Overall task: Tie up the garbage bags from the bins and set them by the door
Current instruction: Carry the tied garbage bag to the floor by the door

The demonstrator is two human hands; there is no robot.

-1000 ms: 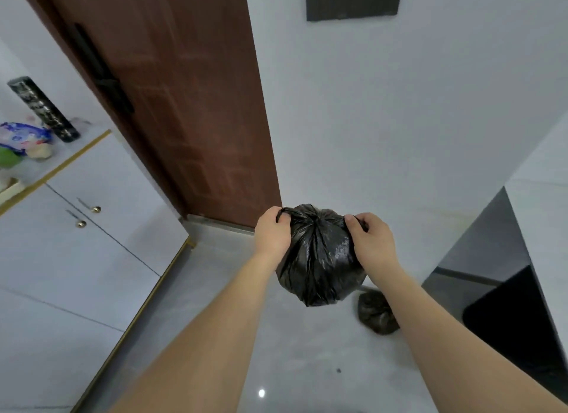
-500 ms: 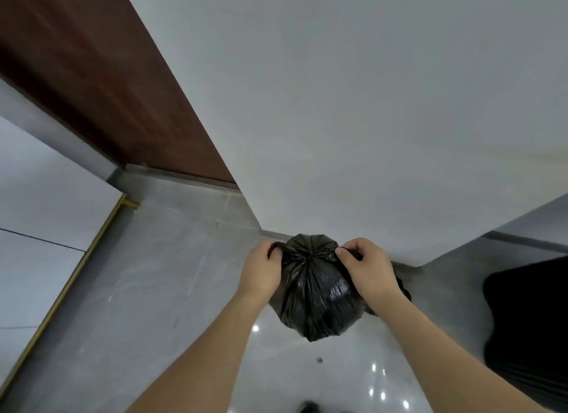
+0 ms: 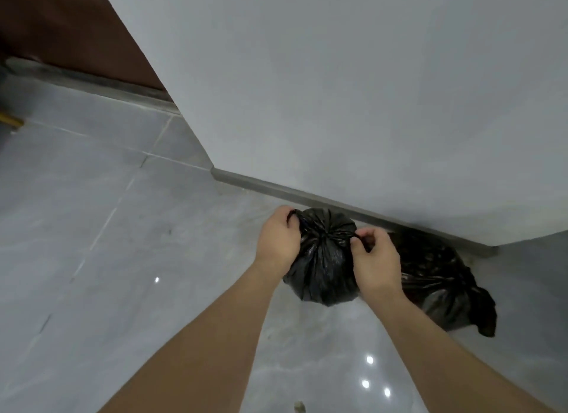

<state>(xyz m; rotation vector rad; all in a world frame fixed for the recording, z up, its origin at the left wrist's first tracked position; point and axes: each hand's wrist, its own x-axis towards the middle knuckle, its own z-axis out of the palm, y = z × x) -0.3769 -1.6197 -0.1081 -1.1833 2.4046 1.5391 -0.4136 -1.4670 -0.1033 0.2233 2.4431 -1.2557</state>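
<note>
Left hand (image 3: 278, 243), centre of frame: fingers curled round a black tie end at the upper left of the black garbage bag (image 3: 322, 265), gripping it. Right hand (image 3: 376, 265), just right of centre: thumb and fingertips pinch the other tie end at the bag's upper right; remaining fingers curled. Both forearms bare, running in from the bottom edge.

The bag sits between the two hands, its mouth gathered into radiating pleats at a small knot on top. Whether its underside touches the floor cannot be told.

Second black garbage bag (image 3: 442, 283), right of centre, lies on the grey tiled floor (image 3: 92, 228) just behind the right hand, close against the grey skirting strip (image 3: 307, 195) at the foot of the white wall (image 3: 338, 89). Its loose end trails toward the lower right.

Brown door (image 3: 61, 28) fills the upper left corner, with a dark threshold (image 3: 92, 83) below it, well apart from both bags. Small bright reflections dot the floor at lower right.
</note>
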